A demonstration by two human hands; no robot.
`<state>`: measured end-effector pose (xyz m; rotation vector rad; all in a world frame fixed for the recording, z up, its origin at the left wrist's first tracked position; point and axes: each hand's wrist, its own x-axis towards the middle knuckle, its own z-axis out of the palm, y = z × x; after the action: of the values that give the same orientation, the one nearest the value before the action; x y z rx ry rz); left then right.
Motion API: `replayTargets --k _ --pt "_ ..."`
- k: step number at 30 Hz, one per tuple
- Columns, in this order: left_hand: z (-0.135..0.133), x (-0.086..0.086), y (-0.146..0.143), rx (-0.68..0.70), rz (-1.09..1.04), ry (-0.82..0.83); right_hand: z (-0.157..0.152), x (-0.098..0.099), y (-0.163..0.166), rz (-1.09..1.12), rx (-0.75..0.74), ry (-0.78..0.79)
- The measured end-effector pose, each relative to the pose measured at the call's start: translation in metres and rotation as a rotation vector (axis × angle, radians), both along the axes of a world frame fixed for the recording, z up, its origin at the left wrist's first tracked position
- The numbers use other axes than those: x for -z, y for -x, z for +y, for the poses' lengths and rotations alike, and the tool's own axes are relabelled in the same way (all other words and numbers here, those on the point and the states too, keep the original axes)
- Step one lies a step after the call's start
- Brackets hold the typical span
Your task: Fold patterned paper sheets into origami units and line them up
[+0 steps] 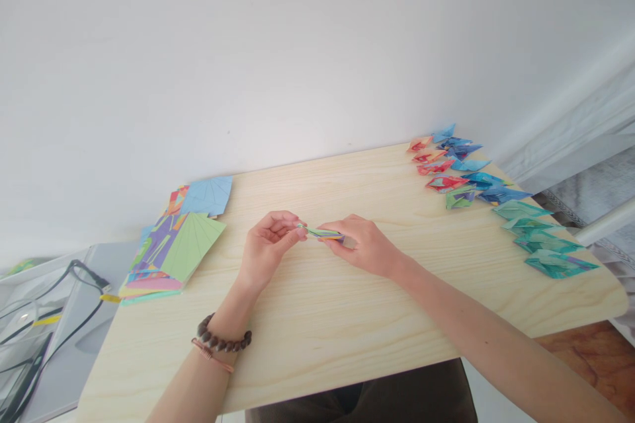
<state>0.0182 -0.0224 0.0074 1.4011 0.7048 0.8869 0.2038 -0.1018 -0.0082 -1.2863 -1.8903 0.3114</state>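
Over the middle of the wooden table (317, 317), both hands hold one small piece of folded paper (325, 234), narrow and coloured green, purple and orange. My left hand (272, 244) pinches its thin left end between thumb and fingers. Around the wider right end, my right hand (364, 243) is closed, with the thumb below and the fingers on top. Part of the paper is hidden by the fingers. A bracelet of dark beads (224, 340) and a thin copper-coloured band (211, 355) circle my left wrist.
Patterned paper sheets (196, 248) lie stacked at the table's left. Rows of folded paper pieces line the right side: red (446, 183), blue (503, 194) and green (560, 264). A white wall (297, 66) stands behind. Left of the table are black cables (89, 284) and a tray (24, 317).
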Motion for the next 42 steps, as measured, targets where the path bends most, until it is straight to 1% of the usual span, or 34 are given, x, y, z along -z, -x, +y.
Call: replayTargets --k 3,5,8,11,14,18,22,25,29,33,39,42 --pt "-0.002 -0.002 -0.001 0.013 -0.026 -0.038 -0.001 -0.001 0.001 0.009 0.006 -0.005" --pt "-0.002 -0.002 -0.001 0.012 -0.006 -0.024 -0.001 -0.002 0.001 0.025 0.014 -0.010" --pt "0.000 0.000 0.002 0.028 0.034 0.024 -0.001 -0.002 0.002 0.051 0.013 -0.008" --pt "-0.001 0.002 0.002 0.066 0.012 0.063 -0.001 -0.002 0.004 0.051 0.009 -0.020" --pt "-0.004 0.001 0.000 0.085 -0.047 0.130 0.000 -0.001 0.004 -0.013 0.018 -0.069" --pt "-0.006 -0.003 -0.003 0.112 -0.124 0.267 0.001 -0.001 0.002 -0.105 0.032 -0.135" --pt "-0.005 -0.004 -0.004 0.078 -0.101 0.342 0.000 -0.001 0.000 -0.129 0.047 -0.162" --pt "-0.005 -0.004 -0.004 0.071 -0.075 0.335 0.000 0.000 0.001 -0.094 0.073 -0.134" --pt "-0.004 -0.002 -0.002 0.024 -0.037 0.224 -0.001 -0.002 0.003 0.029 0.084 -0.048" --pt "-0.003 0.001 -0.001 -0.057 0.001 0.117 -0.004 -0.006 0.005 0.214 0.061 0.117" --pt "-0.004 0.000 0.001 -0.133 0.051 -0.064 -0.006 -0.011 0.008 0.605 -0.058 0.405" --pt "-0.004 0.001 0.004 -0.179 0.136 -0.180 -0.003 -0.010 0.007 0.814 -0.107 0.536"
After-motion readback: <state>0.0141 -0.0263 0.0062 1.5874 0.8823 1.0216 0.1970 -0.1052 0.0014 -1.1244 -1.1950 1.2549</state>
